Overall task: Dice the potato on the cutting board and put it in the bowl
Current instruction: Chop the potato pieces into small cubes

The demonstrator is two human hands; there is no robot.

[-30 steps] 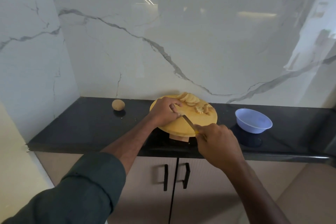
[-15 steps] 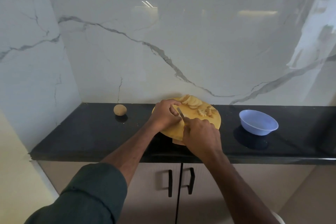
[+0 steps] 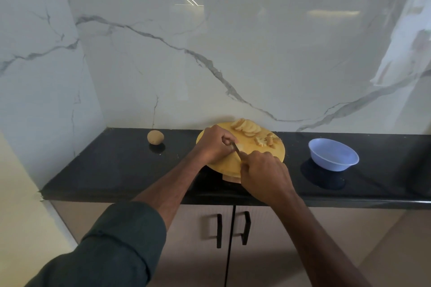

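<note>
Potato piece (image 3: 241,146) under the cut, lying pale on the round cutting board (image 3: 261,156) directly between the two hands; its outline is largely hidden by fingers, so its remaining size cannot be judged. Left hand (image 3: 213,144), fingers curled down, pins the piece against the board. Right hand (image 3: 264,173), closed around the handle, holds the knife (image 3: 236,148) with the blade angled toward the left fingertips. Beyond the hands, at the board's far edge, lies a fan of potato slices (image 3: 246,127); just right of these, a small heap of cut pieces (image 3: 267,141). The blue bowl (image 3: 333,157) stands well to the right of the right hand on the dark counter (image 3: 112,165) and appears to hold nothing yet. A whole potato (image 3: 155,137) rests on the counter left of the left hand. Step in hand: dicing, judged partly done. The next stroke calls for the left fingertips kept tucked clear of the blade; transfer to the bowl is not yet begun.
</note>
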